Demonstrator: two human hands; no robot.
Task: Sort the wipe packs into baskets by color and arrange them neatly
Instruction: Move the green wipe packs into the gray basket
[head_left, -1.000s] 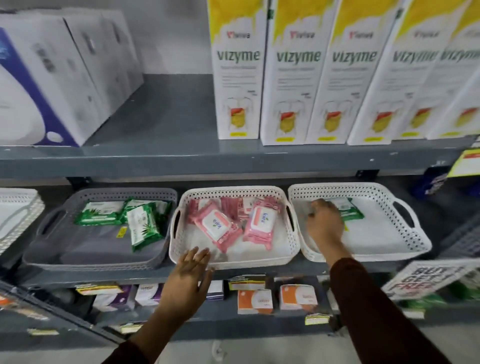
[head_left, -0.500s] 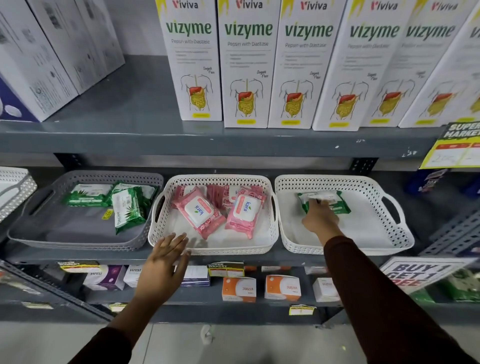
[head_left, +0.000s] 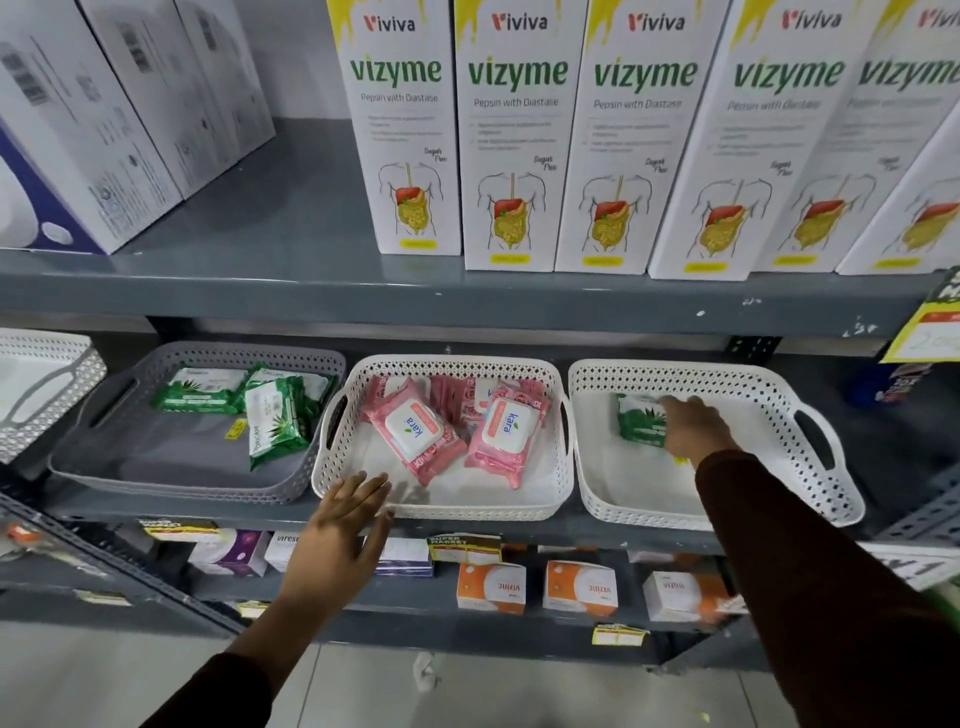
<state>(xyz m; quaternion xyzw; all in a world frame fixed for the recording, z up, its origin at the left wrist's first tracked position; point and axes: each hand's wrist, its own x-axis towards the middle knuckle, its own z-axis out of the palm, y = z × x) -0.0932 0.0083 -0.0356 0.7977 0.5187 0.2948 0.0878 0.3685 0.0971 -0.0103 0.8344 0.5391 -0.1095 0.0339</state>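
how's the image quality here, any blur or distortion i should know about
Head view: wide-angle bending bows the shelf edge and tilts the outer vizyme boxes; centre print reads sharp, but the white boxes upper left and the right hand on the green pack are smeared; the left hand is slightly soft; lighting is even, without strong glare.

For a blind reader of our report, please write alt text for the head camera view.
A person's right hand rests on a green wipe pack in the right white perforated plastic basket, while the open left hand hovers at the front rim of the middle white basket holding pink wipe packs. A grey basket on the left holds more green packs.
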